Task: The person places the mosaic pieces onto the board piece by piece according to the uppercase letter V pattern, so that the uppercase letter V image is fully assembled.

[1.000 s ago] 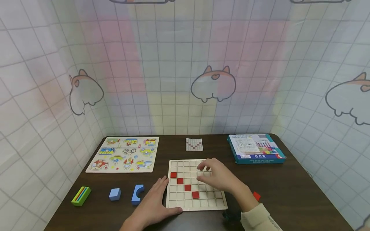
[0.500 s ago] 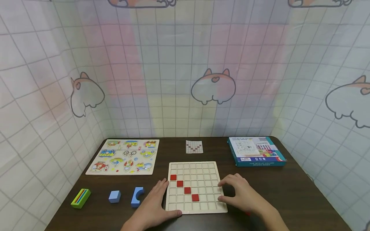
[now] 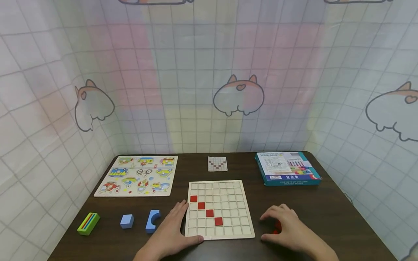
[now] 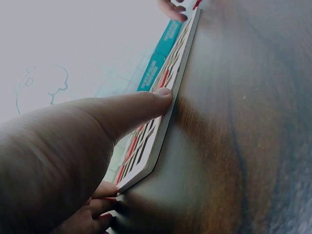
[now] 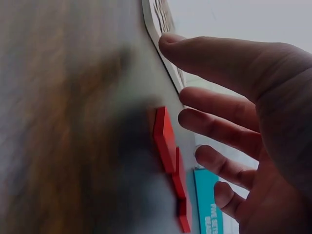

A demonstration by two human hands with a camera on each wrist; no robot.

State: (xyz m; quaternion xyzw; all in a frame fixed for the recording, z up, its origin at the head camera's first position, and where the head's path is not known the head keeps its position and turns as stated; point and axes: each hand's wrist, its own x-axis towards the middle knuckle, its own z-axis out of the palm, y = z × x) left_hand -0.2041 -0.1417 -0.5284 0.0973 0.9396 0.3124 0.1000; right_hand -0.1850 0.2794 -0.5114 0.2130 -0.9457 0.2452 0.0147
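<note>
We have four red squares (image 3: 205,209) in the board (image 3: 219,209), and our right hand (image 3: 289,227) reaches, fingers apart, over more red tiles (image 5: 165,139).

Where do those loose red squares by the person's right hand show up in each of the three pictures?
Head view: the red squares lie low and right, on the table under the right hand.
Left wrist view: only a red sliver at the top edge, likely them.
Right wrist view: centre, red squares flat on the table below the fingers.
Shared landmark: the wooden grid board.
</note>
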